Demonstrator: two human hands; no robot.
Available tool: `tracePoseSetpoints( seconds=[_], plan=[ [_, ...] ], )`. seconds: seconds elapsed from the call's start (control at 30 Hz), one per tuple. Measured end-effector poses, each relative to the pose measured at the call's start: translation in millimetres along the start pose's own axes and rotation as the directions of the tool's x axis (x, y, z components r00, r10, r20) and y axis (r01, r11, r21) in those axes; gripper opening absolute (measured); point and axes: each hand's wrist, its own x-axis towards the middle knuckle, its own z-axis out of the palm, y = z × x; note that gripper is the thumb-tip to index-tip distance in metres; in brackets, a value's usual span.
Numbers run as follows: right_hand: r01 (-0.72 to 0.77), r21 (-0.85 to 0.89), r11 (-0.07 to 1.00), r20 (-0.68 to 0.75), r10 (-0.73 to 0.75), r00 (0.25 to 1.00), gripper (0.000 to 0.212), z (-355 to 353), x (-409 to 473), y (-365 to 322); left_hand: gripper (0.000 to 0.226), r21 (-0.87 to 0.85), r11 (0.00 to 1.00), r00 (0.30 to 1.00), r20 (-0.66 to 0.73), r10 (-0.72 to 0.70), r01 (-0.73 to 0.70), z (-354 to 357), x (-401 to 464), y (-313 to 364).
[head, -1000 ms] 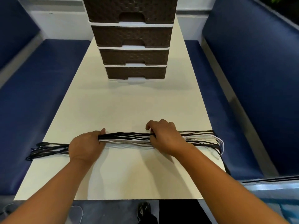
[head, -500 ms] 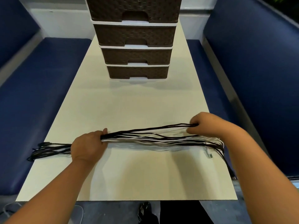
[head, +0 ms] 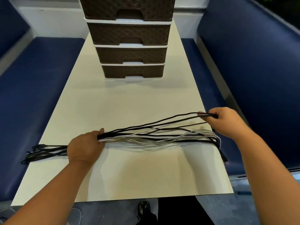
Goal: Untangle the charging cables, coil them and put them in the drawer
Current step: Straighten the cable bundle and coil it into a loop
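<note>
A bundle of black, white and grey charging cables (head: 154,135) stretches left to right across the near part of the cream table (head: 129,103). My left hand (head: 84,147) grips the bundle left of centre, and black cable ends (head: 42,151) trail past it to the table's left edge. My right hand (head: 227,122) pinches a few black strands at the right edge and holds them lifted above the rest. One black plug (head: 224,158) hangs over the right edge. A brown woven drawer unit (head: 131,51) stands at the far end, all drawers closed.
Blue padded benches (head: 40,78) run along both sides of the table, with a blue backrest (head: 259,62) on the right. A shoe (head: 144,208) shows on the floor below the near table edge.
My right hand slid from the bundle's middle out to the right edge and raised a few black strands. My left hand kept its grip in place.
</note>
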Motion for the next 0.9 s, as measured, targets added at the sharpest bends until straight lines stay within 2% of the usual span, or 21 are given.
tracePoseSetpoints(
  seconds=[0.07,0.1,0.13,0.2,0.27,0.33,0.43,0.53,0.6,0.7,0.8,0.9],
  plan=[
    [0.007,-0.155,0.988,0.012,-0.006,1.000,0.063,7.6,0.6,-1.3,0.046,-0.003,1.000,1.000,0.004,-0.005,0.005,0.4,-0.2,-1.2],
    [0.007,-0.154,0.988,0.016,-0.004,1.000,0.064,12.2,0.3,-0.5,0.044,-0.006,1.000,1.000,0.003,-0.006,0.006,0.7,-0.7,-2.1],
    [0.003,-0.088,0.996,0.021,-0.002,1.000,0.063,15.3,-0.2,1.2,0.043,-0.011,1.000,1.000,-0.001,-0.005,0.005,0.8,-0.9,-2.8],
    [0.011,0.170,0.985,0.030,-0.017,0.999,0.051,15.1,-0.7,7.0,0.042,-0.013,1.000,1.000,0.000,-0.005,0.005,1.0,-1.5,-3.3],
    [0.039,0.435,0.899,0.019,-0.053,0.998,0.027,6.3,-2.9,10.9,0.043,-0.007,1.000,1.000,0.004,-0.006,0.006,1.2,-1.7,-2.7],
    [0.072,0.571,0.818,0.002,-0.090,0.996,0.012,-4.9,-6.3,12.7,0.045,-0.007,1.000,1.000,0.000,-0.004,0.004,1.9,-2.0,-2.6],
    [0.101,0.473,0.875,0.005,-0.117,0.993,0.010,-14.3,-8.7,14.4,0.049,-0.013,1.000,1.000,-0.013,-0.002,0.002,2.5,-1.2,-4.3],
    [0.086,0.278,0.957,0.048,-0.103,0.994,0.030,-13.7,-10.3,14.2,0.048,-0.013,1.000,1.000,-0.012,-0.006,0.006,2.4,-0.5,-4.9],
    [0.053,0.098,0.994,0.024,-0.056,0.998,0.040,-11.5,-9.0,14.5,0.047,-0.010,1.000,1.000,-0.011,0.000,0.000,2.1,-0.3,-4.4],
    [-0.034,-0.126,0.991,0.048,0.040,0.998,0.054,-6.7,-4.8,23.2,0.045,-0.005,1.000,1.000,0.002,0.005,-0.005,2.2,-0.4,-4.4],
    [-0.121,-0.198,0.973,0.124,0.148,0.981,0.063,1.3,-1.6,37.1,0.044,0.004,1.000,1.000,0.002,0.010,-0.010,3.3,-1.0,-5.9],
    [-0.160,-0.183,0.970,0.127,0.185,0.975,0.054,12.8,-1.0,52.7,0.044,0.008,1.000,1.000,0.002,0.010,-0.010,3.1,-1.5,-6.7]
  ],
)
